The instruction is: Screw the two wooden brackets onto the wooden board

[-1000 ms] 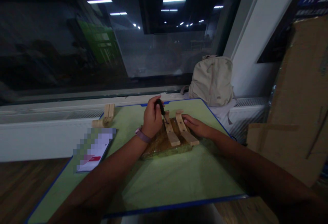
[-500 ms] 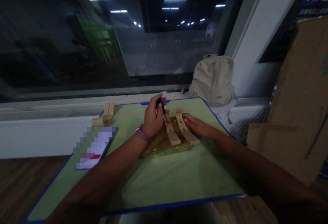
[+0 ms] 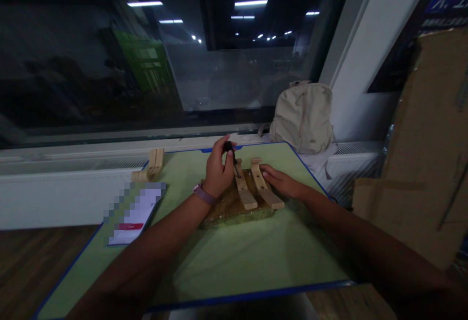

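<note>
My left hand [image 3: 218,169] grips a black-handled screwdriver [image 3: 229,147], its metal shaft slanting down to a hole in the left curved wooden piece [image 3: 244,192]. A matching right curved wooden piece [image 3: 265,190], also with holes along it, lies beside it. Both rest on a flat brown slab [image 3: 226,208] that looks wrapped in shiny clear film. At the right piece's upper edge, my right hand [image 3: 281,182] is closed against its side; some of its fingers are hidden.
Light wooden parts [image 3: 156,161] stand at the back left of the green table [image 3: 226,256], with a white and red printed sheet or booklet [image 3: 137,217], partly blurred out, in front. A beige backpack [image 3: 303,117] sits by the window. Cardboard [image 3: 420,164] leans at the right.
The view has shifted slightly, so everything appears a little lower. Both hands, the screwdriver and the wooden pieces keep nearly the same places relative to one another.
</note>
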Demonstrator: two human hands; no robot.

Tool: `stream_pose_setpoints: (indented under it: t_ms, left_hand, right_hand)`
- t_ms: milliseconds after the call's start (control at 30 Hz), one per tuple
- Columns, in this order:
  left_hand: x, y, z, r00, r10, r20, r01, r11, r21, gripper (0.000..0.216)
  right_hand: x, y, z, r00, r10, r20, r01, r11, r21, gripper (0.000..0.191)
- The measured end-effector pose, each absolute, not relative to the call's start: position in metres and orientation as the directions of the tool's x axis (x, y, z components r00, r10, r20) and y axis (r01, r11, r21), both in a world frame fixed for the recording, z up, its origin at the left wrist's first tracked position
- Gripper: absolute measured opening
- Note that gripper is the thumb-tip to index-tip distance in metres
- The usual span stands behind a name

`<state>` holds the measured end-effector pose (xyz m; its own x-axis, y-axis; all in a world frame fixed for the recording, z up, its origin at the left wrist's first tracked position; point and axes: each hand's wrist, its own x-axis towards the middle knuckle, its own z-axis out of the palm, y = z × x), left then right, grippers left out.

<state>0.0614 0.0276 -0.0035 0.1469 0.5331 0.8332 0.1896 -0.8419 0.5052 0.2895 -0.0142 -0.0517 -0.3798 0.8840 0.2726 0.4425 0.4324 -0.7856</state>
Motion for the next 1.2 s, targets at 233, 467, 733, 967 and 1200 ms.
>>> stream_pose_setpoints:
  t_ms: [233, 467, 733, 967, 1200]
  left_hand:
    - [0.060, 0.026, 0.003, 0.147, 0.446, 0.883, 0.262, -0.878, 0.400, 0.023]
    - [0.061, 0.022, 0.004, 0.129, 0.491, 0.862, 0.278, -0.852, 0.444, 0.025]
    - [0.060, 0.023, 0.008, 0.158, 0.373, 0.914, 0.303, -0.900, 0.314, 0.022]
    - [0.060, 0.022, 0.008, 0.104, 0.386, 0.917, 0.362, -0.873, 0.327, 0.019]
    - [0.059, 0.021, 0.006, 0.161, 0.467, 0.870, 0.322, -0.858, 0.401, 0.034]
  right_hand:
    - [0.289, -0.014, -0.051, -0.400, 0.872, 0.281, 0.436, 0.451, -0.779, 0.054]
    - [0.289, -0.014, -0.051, -0.398, 0.870, 0.290, 0.423, 0.454, -0.784, 0.054]
    - [0.290, -0.012, -0.055, -0.395, 0.867, 0.303, 0.410, 0.462, -0.787, 0.055]
    - [0.289, -0.014, -0.052, -0.400, 0.863, 0.309, 0.421, 0.472, -0.775, 0.057]
    - [0.289, -0.012, -0.054, -0.412, 0.858, 0.306, 0.422, 0.477, -0.771, 0.057]
